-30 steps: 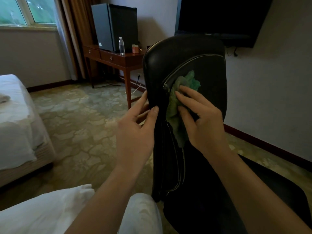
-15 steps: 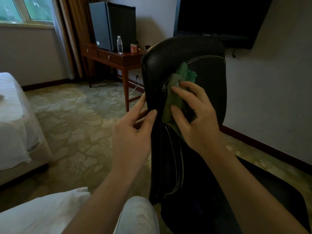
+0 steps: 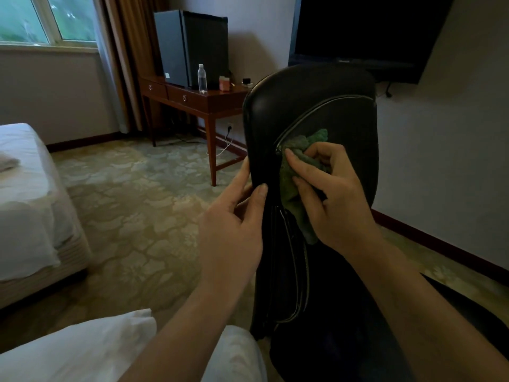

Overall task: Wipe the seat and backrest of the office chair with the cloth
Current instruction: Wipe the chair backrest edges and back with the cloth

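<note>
Green cloth (image 3: 296, 213) lower, right hand (image 3: 338, 205) (curled tighter)

Hotel rm, prob.: bed (image 3: 24, 202) w/ white linen at left, folded towel (image 3: 8, 162) on it. Patterned carpet (image 3: 132, 194) thru-out. Far side: wooden desk (image 3: 192, 99) w/ drawers, black mini-fridge (image 3: 190, 48) & water bottle (image 3: 202, 78) on top. Flat TV (image 3: 358, 28) on far-right wall; window (image 3: 41, 20) w/ curtain (image 3: 121, 51) far left.

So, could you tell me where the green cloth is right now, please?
Head view, centre-right: the green cloth is held against the chair backrest by the right hand.
</note>
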Action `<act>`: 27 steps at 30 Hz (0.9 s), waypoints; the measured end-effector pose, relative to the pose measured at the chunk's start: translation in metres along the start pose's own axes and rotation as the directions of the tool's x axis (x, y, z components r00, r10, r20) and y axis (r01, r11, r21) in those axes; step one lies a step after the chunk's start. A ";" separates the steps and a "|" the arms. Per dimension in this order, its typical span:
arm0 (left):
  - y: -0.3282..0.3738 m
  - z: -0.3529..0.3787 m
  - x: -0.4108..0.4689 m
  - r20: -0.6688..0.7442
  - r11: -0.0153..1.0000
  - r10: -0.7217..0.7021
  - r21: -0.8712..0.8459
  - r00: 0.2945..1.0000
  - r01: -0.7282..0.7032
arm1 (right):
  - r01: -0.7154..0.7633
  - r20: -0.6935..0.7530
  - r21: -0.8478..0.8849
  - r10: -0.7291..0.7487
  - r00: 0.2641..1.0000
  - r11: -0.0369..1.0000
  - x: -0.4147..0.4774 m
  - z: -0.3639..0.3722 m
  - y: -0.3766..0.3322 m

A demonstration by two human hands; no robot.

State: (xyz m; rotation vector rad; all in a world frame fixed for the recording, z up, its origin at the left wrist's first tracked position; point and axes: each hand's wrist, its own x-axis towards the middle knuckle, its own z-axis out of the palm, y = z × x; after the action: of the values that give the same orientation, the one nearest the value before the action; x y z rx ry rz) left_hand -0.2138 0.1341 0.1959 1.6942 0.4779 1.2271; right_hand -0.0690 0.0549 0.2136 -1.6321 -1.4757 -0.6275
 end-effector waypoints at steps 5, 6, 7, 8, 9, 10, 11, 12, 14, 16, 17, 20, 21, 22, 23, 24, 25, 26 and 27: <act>-0.003 0.001 0.000 0.012 1.000 0.009 0.008 1.000 -0.009 | 0.006 -0.072 0.016 -0.005 0.997 1.000 -0.002 0.007 0.000; -0.003 0.001 -0.001 0.010 1.000 0.011 0.009 1.000 -0.011 | 0.003 -0.074 0.017 -0.002 0.997 1.000 -0.002 0.008 0.000; -0.004 0.001 -0.001 0.008 1.000 0.014 0.015 1.000 -0.014 | 0.003 -0.072 0.015 -0.002 0.997 1.000 -0.002 0.008 0.000; -0.004 0.001 -0.001 0.010 1.000 0.021 0.021 1.000 -0.021 | 0.006 -0.068 0.011 -0.005 0.998 1.000 -0.002 0.008 0.000; -0.004 0.002 -0.001 0.013 0.999 0.029 0.025 1.000 -0.029 | 0.008 -0.063 0.005 -0.008 0.998 1.000 -0.002 0.008 0.001; -0.005 0.002 -0.001 0.013 0.999 0.035 0.028 0.999 -0.036 | 0.009 -0.059 -0.002 -0.009 0.998 1.000 -0.002 0.008 0.001; -0.006 0.002 -0.001 0.011 0.999 0.039 0.029 0.999 -0.039 | 0.007 -0.056 -0.005 -0.007 0.998 1.000 -0.002 0.008 0.002; -0.007 0.002 -0.001 0.011 0.999 0.039 0.022 0.999 -0.039 | 0.002 -0.055 -0.003 -0.002 0.999 1.000 -0.003 0.008 0.002; -0.008 0.001 -0.002 0.018 0.999 0.027 -0.026 0.999 -0.027 | -0.011 -0.058 0.003 0.011 0.998 1.000 -0.003 0.009 0.002; -0.009 0.001 -0.003 0.032 0.996 0.020 -0.082 0.999 -0.017 | -0.028 -0.065 0.012 0.028 0.998 1.000 -0.004 0.009 0.000; -0.010 0.000 -0.003 0.038 0.995 0.013 -0.104 0.999 -0.009 | -0.039 -0.063 0.018 0.040 0.997 0.999 -0.006 0.011 0.000; -0.014 -0.004 -0.006 0.062 0.990 -0.013 -0.141 0.998 0.021 | -0.066 -0.020 0.026 0.067 0.998 0.997 -0.018 0.013 -0.002; -0.015 -0.005 -0.009 0.074 0.990 -0.020 -0.136 0.997 0.030 | -0.080 0.004 0.040 0.080 0.997 0.996 -0.025 0.013 -0.002; -0.017 -0.006 -0.012 0.086 0.992 -0.026 -0.124 0.996 0.036 | -0.098 0.028 0.055 0.096 0.995 0.994 -0.032 0.013 -0.001; -0.019 -0.007 -0.015 0.096 0.994 -0.029 -0.104 0.995 0.039 | -0.116 0.047 0.063 0.113 0.993 0.991 -0.038 0.012 -0.001; -0.021 -0.007 -0.017 0.101 0.996 -0.031 -0.079 0.994 0.039 | -0.132 0.061 0.060 0.128 0.990 0.989 -0.043 0.011 0.000; -0.022 -0.007 -0.019 0.103 0.998 -0.032 -0.055 0.994 0.038 | -0.145 0.075 0.052 0.141 0.987 0.988 -0.046 0.010 0.000; -0.023 -0.007 -0.021 0.105 0.998 -0.033 -0.041 0.994 0.037 | -0.151 0.086 0.040 0.147 0.985 0.988 -0.047 0.009 -0.001; -0.024 -0.007 -0.023 0.105 0.999 -0.034 -0.033 0.994 0.037 | -0.149 0.094 0.021 0.147 0.985 0.989 -0.046 0.007 -0.002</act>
State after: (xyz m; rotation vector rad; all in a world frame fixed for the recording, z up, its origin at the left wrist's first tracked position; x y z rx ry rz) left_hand -0.2243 0.1313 0.1636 1.7033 0.4190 1.1095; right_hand -0.0806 0.0356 0.1731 -1.7507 -1.4059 -0.4522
